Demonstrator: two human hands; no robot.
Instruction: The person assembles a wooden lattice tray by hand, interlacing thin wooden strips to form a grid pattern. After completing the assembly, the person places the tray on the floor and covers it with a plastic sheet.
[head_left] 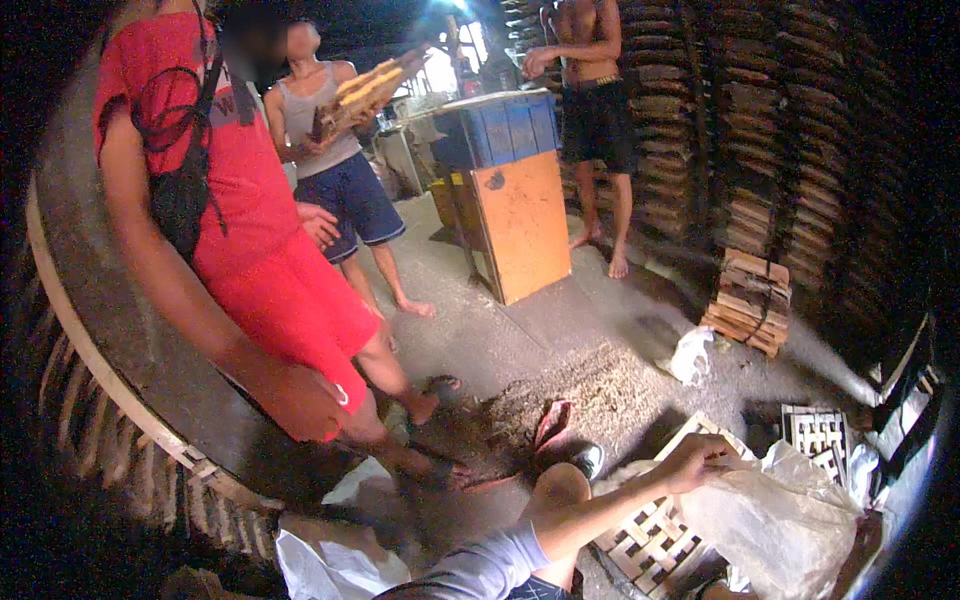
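Note:
My left arm, in a grey sleeve, reaches across to the right. My left hand is closed, its fingers pinching the upper edge of a crumpled, cloudy plastic sheet. The sheet hangs down from the fingers and covers part of a woven lattice panel of pale strips. A second, smaller lattice panel lies just beyond the sheet. My right hand does not show. My bent knee is beside the forearm.
Wood shavings are heaped on the floor ahead, near a white bag and a strapped wood bundle. A person in red stands close at left. Two others stand near an orange cabinet bearing a blue crate.

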